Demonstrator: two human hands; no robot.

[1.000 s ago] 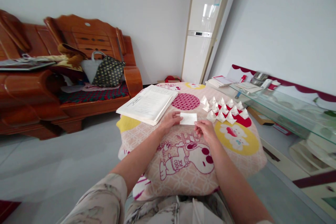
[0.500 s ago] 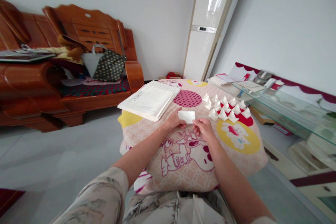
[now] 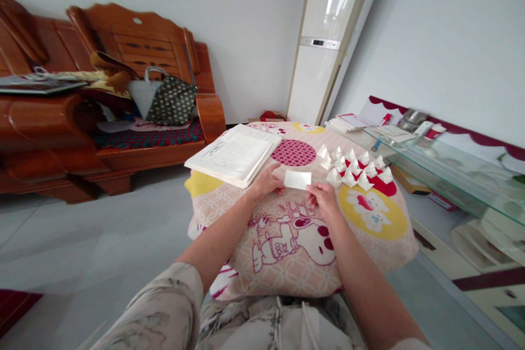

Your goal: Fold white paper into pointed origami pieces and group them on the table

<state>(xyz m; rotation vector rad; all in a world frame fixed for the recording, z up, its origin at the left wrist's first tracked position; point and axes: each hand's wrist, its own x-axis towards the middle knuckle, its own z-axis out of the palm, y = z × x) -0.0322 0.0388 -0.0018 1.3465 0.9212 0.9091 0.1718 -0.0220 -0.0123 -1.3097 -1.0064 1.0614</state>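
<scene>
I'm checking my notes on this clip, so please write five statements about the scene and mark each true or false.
1. The right hand holds the small white paper at its lower right corner. True.
2. The paper stack lies to the right of the folded paper pieces. False: it lies to their left.
3. The left hand is at the left side of the small white paper. True.
4. The cloth under the hands is plain white. False: it is patterned, with cartoon figures.
5. A dark patterned bag sits on the wooden sofa. True.
</scene>
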